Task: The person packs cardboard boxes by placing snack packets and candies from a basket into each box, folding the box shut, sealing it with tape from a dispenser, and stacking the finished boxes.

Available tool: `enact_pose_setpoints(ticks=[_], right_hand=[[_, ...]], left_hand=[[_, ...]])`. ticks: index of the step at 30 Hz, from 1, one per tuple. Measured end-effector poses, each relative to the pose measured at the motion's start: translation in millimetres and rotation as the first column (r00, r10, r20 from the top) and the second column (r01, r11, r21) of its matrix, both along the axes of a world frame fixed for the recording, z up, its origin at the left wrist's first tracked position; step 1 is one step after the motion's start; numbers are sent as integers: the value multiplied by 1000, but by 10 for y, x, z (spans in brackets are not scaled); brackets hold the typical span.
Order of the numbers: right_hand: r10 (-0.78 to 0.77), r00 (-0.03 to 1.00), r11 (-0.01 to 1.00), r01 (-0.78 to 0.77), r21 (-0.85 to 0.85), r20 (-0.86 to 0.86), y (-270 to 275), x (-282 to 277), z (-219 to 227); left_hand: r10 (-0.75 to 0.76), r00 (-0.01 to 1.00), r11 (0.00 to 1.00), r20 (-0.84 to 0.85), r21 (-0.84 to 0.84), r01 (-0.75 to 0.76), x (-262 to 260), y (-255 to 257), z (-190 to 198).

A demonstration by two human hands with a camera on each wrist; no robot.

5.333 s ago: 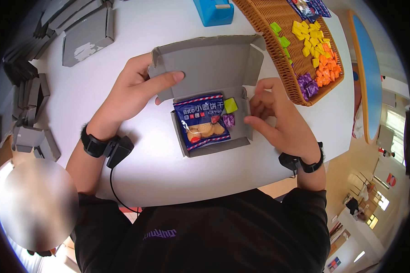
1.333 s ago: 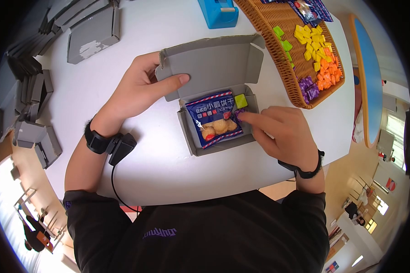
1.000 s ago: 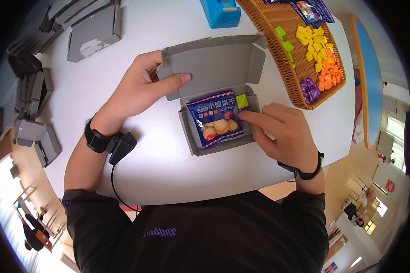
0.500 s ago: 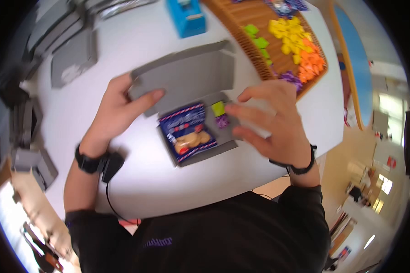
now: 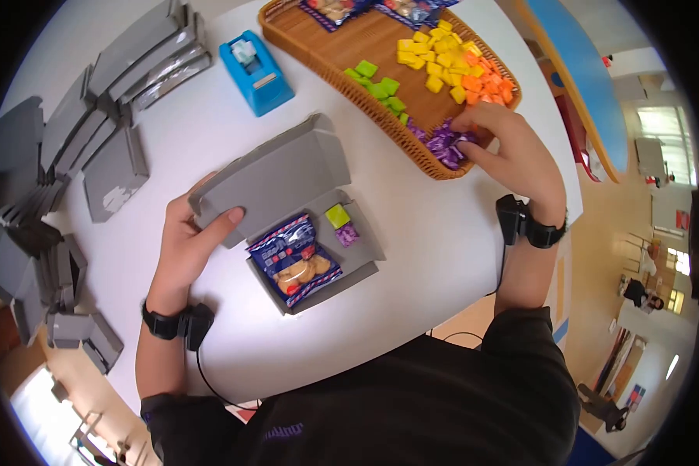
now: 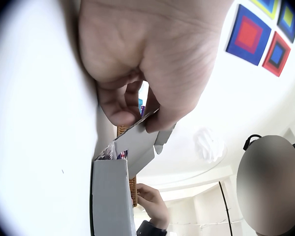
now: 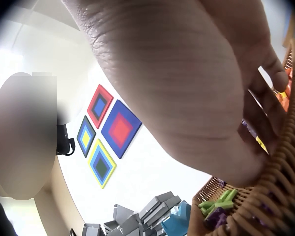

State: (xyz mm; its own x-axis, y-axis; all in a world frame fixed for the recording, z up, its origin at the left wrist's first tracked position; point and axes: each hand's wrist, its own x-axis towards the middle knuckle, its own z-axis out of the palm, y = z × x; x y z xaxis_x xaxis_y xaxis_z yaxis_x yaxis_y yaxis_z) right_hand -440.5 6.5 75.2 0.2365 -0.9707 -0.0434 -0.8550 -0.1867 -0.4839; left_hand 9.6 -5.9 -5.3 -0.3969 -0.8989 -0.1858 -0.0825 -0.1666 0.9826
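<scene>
My left hand [image 5: 190,245] grips the raised lid of a grey cardboard box [image 5: 276,182], thumb on its inner face and fingers behind. In the open box lie a blue bag of round biscuits [image 5: 295,260], a green-wrapped sweet [image 5: 336,216] and a purple-wrapped sweet [image 5: 347,234], the sweets side by side right of the bag. My right hand [image 5: 516,151] reaches over the rim of a wicker basket [image 5: 349,81], thumb and forefinger apart at the purple sweets [image 5: 446,144]. In the right wrist view, the palm hides most of what lies under the fingers.
Green [image 5: 380,89], yellow [image 5: 439,58] and orange sweets [image 5: 489,81] lie in groups in the basket, with biscuit bags [image 5: 412,9] at its far end. A blue tape dispenser [image 5: 256,74] stands behind the box. Stacked grey boxes [image 5: 78,140] fill the left side.
My right forefinger has left the purple sweet in the box, and that hand has moved to the basket. The green and purple sweets sit closer together than at first. My left hand keeps the lid.
</scene>
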Motion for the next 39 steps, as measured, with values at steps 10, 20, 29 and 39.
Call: enact_pose_setpoints(ticks=[10,20,29,39], right_hand=[[-172,966,969,202,-146,194,-34,262,30],[-257,938,862,114,-494,-231,-281,-208,-231],[-321,938,905,263,-336,-129,-299,-345,-365],[-309,944,859,223,-461,-119,-302,-265,-252]], left_hand=[[-68,996,998,56,-9,68,33,-16,42],[-28,999,997,29,-78,30,-29,-9,45],[-24,999,1000,34,-19,25,-6,1,44],[-51,999,997,-12,-62,50,-15,-11,6]])
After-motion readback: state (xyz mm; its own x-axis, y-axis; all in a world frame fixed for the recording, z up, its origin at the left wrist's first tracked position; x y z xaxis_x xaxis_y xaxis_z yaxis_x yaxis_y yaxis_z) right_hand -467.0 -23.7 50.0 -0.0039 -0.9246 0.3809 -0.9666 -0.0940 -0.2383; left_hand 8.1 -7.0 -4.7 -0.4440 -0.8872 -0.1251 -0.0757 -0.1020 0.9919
